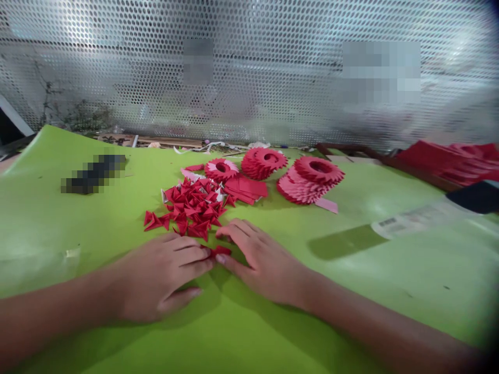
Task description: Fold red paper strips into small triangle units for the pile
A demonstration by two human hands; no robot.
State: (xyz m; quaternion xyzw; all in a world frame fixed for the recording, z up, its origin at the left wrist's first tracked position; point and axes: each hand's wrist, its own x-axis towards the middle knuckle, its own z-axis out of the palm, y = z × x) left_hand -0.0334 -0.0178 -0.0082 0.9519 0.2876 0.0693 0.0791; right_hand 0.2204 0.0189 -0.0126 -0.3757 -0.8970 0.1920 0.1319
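One left hand [166,275] and one right hand [259,259], thumbs parted from fingers, touch red paper [223,251] on the green worktop [241,337], apparently mid-fold, the next crease likely calling for steady pressure.

Your tabletop [241,337]: lime green | your near paper piece [222,251]: red | farther folded pile [195,205]: red, some white | right ring stack [296,185]: red top, pink middle | leftmost ring [218,177]: pink and red | far wall [257,98]: silver-grey, dotted with holes
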